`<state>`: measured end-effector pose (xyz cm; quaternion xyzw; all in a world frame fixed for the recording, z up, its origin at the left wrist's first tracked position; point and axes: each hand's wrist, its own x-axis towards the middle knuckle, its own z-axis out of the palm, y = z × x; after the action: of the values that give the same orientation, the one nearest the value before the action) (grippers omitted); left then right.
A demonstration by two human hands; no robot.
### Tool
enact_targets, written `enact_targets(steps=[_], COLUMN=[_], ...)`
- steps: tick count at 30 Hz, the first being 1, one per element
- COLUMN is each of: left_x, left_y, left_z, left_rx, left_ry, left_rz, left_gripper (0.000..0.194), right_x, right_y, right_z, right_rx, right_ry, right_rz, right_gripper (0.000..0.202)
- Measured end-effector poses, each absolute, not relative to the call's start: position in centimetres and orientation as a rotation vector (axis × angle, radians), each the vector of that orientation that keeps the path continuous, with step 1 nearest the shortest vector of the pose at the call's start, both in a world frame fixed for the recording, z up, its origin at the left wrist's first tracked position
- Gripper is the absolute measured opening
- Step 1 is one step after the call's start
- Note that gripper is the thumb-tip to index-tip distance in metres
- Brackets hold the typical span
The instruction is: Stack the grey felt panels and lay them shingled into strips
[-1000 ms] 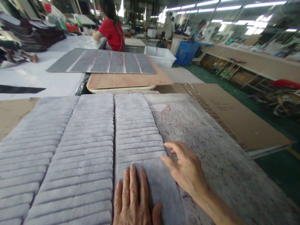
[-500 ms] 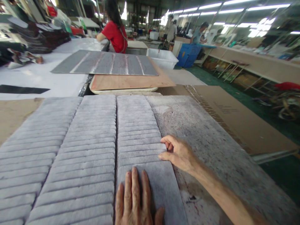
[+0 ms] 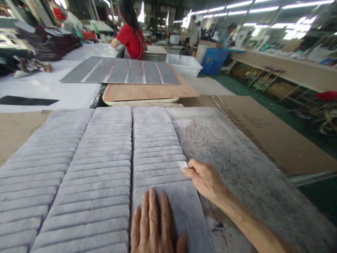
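Note:
Three columns of overlapping grey fabric sheets lie side by side on a speckled board (image 3: 210,140): a left column (image 3: 34,168), a middle column (image 3: 97,165) and a right column (image 3: 156,140). My left hand (image 3: 155,225) rests flat, fingers spread, on the smooth front sheet (image 3: 188,211) of the right column. At that column's right edge, my right hand (image 3: 204,174) pinches the lifted corner of a sheet, whose pale underside shows between thumb and forefinger.
Behind the columns lie a grey striped panel (image 3: 118,72) and a wooden board (image 3: 150,92). Flattened cardboard (image 3: 268,130) is on the right. A person in red (image 3: 131,40) is beyond the panel, near a white bin (image 3: 184,65) and blue boxes (image 3: 212,61).
My right hand has closed its thumb and forefinger on a sheet's edge and turned the corner up. My left hand stays flat. The view has shifted slightly.

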<state>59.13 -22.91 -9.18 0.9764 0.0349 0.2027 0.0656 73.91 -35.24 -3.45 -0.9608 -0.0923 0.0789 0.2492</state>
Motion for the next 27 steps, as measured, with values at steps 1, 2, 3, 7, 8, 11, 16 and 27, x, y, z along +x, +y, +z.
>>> enact_targets(steps=[1,2,3,7,8,11,16,27], left_x=[59.1,59.1,59.2,59.2,59.3,59.3,59.2,59.3], left_y=[-22.9,-23.0,-23.0,-23.1,-23.2,-23.2,-23.2,-23.2], left_z=[-9.1,-9.1,-9.1,-8.9,-8.8,-8.8,-9.2,-9.1], left_rx=[2.949,2.953,2.957,2.970,2.971,2.970,2.923,2.908], left_ry=[0.105,0.104,0.103,0.104,0.103,0.097,0.127,0.111], left_rz=[0.606,0.605,0.610,0.628,0.625,0.625,0.621,0.607], left_gripper=[0.072,0.071,0.071,0.070,0.070,0.070,0.072,0.074], right_x=[74.0,74.0,74.0,74.0,74.1,74.4,74.6,72.5], right_y=[-35.2,-35.1,-35.0,-34.8,-34.7,-34.6,-34.5,-34.9], right_z=[-3.4,-3.3,-3.2,-2.8,-2.7,-2.5,-2.2,-3.6], right_rx=[-2.628,-2.640,-2.653,-2.704,-2.712,-2.732,-2.776,-2.787], right_ry=[-0.247,-0.240,-0.231,-0.189,-0.185,-0.191,-0.185,-0.139], right_rz=[0.220,0.227,0.235,0.268,0.280,0.323,0.324,-0.098], right_gripper=[0.023,0.023,0.024,0.026,0.026,0.026,0.023,0.017])
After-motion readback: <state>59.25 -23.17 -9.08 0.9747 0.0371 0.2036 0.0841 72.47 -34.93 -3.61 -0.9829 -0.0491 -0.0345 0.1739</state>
